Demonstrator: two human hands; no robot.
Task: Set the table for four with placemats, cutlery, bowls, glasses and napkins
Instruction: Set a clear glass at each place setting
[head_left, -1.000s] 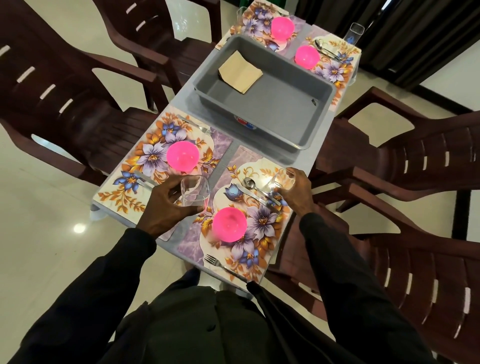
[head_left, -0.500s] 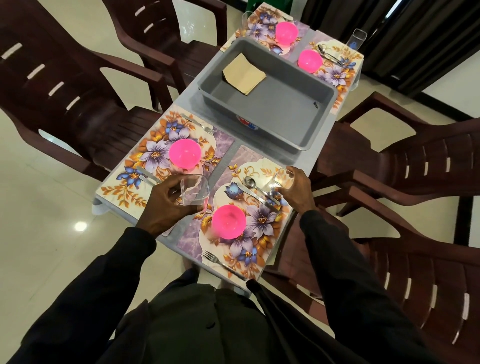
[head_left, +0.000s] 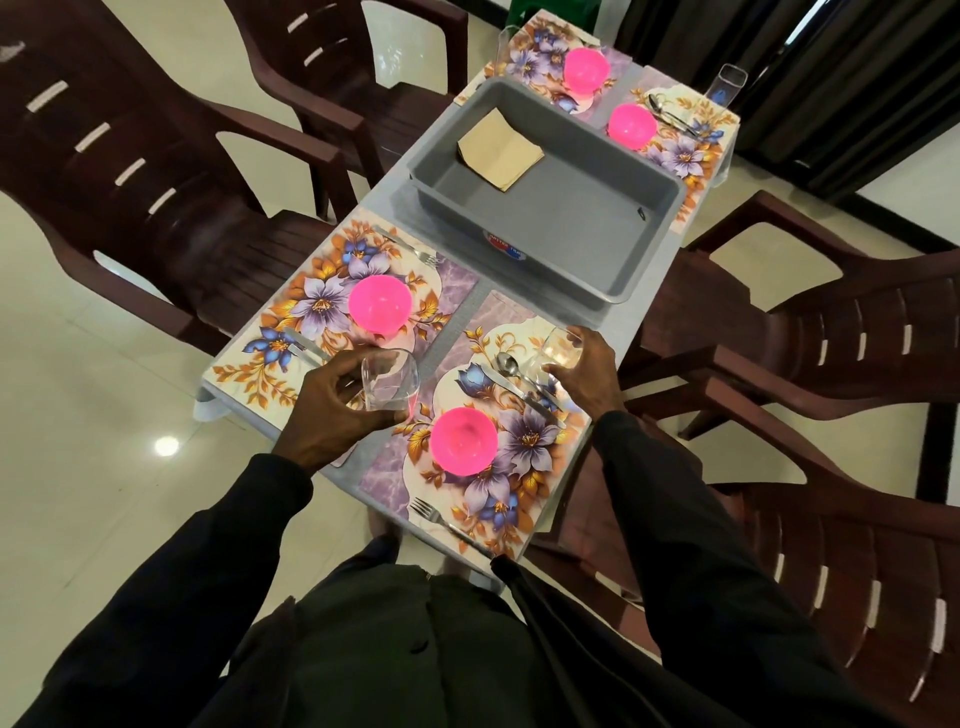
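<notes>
My left hand (head_left: 332, 410) grips a clear glass (head_left: 390, 379) at the near edge of the near-left floral placemat (head_left: 311, 306). My right hand (head_left: 587, 376) holds a second clear glass (head_left: 561, 349) on the far right corner of the near-right placemat (head_left: 524, 467). Each near mat carries a pink bowl (head_left: 379, 310) (head_left: 463, 440), and the right one also has a spoon (head_left: 506, 364) and a fork (head_left: 441, 522). A grey tub (head_left: 613, 260) in the table's middle holds tan napkins (head_left: 500, 150). Two far mats have pink bowls (head_left: 586, 70) (head_left: 631, 126) and a glass (head_left: 726, 85).
Dark brown plastic chairs (head_left: 156, 171) (head_left: 841, 332) stand on both sides of the narrow table, and another chair (head_left: 831, 561) is close at my right. Dark curtains (head_left: 831, 78) hang behind the far end. The floor is pale and glossy.
Both hands stay on their glasses with almost no movement. The left glass has settled slightly lower by the left mat's edge; my view shifted a little.
</notes>
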